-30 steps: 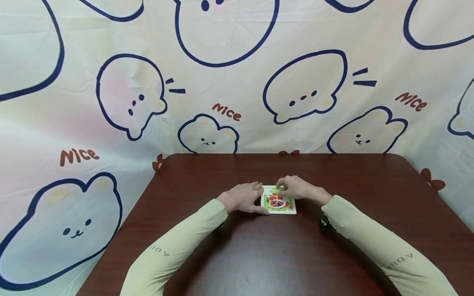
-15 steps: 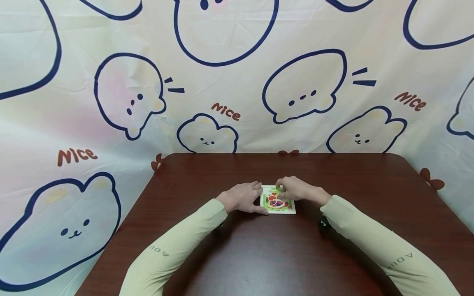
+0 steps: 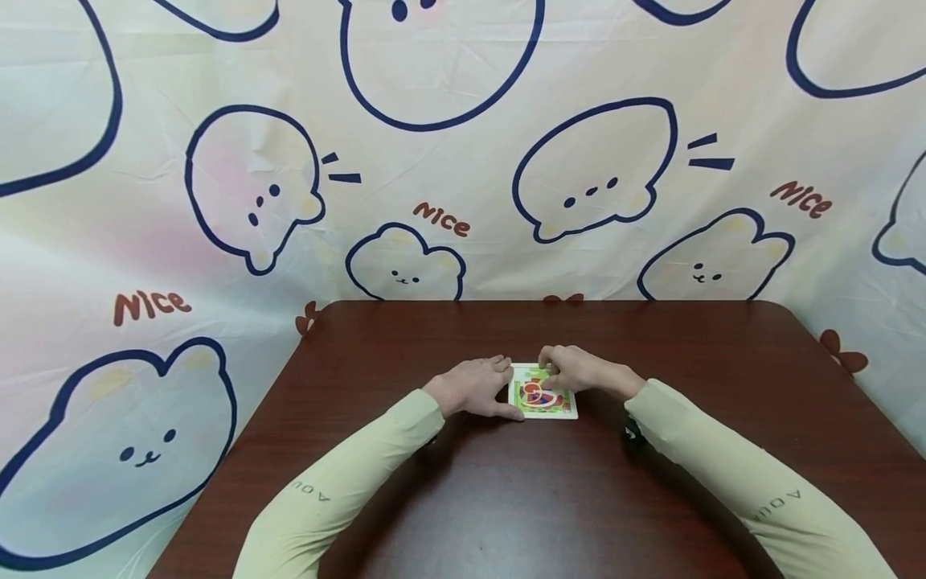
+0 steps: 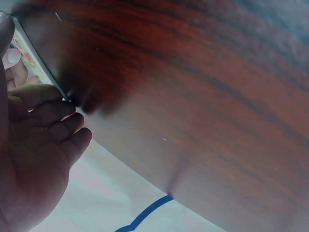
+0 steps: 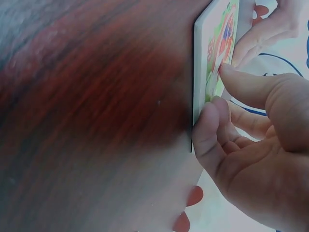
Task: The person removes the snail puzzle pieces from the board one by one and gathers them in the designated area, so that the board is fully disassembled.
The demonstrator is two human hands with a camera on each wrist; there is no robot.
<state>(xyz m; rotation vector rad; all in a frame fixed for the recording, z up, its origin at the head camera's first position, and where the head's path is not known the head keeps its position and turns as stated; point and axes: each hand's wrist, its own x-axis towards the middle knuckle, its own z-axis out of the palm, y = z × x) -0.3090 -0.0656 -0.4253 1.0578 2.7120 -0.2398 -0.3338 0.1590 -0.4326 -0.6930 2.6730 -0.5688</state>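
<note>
A thin square puzzle board [image 3: 544, 408] with a white border and a red, blue and green picture lies flat on the table. My left hand [image 3: 473, 388] rests along its left side, thumb at the near corner and fingers by the far corner. In the left wrist view this hand's fingers [image 4: 53, 113] touch the board's edge, fairly relaxed. From the right, my right hand [image 3: 577, 368] reaches over the board. In the right wrist view its thumb [image 5: 246, 87] presses on the picture while the other fingers curl against the board's edge [image 5: 198, 72]. The hands hide parts of the picture.
The dark brown table [image 3: 463, 498] extends around the board, with rounded far corners. Behind and beside it hangs a pale curtain [image 3: 463, 169] printed with blue-outlined bears. A dark band [image 3: 633, 434] shows at the right wrist.
My right thumb has shifted slightly toward me over the picture. The left hand and the board have stayed nearly in place.
</note>
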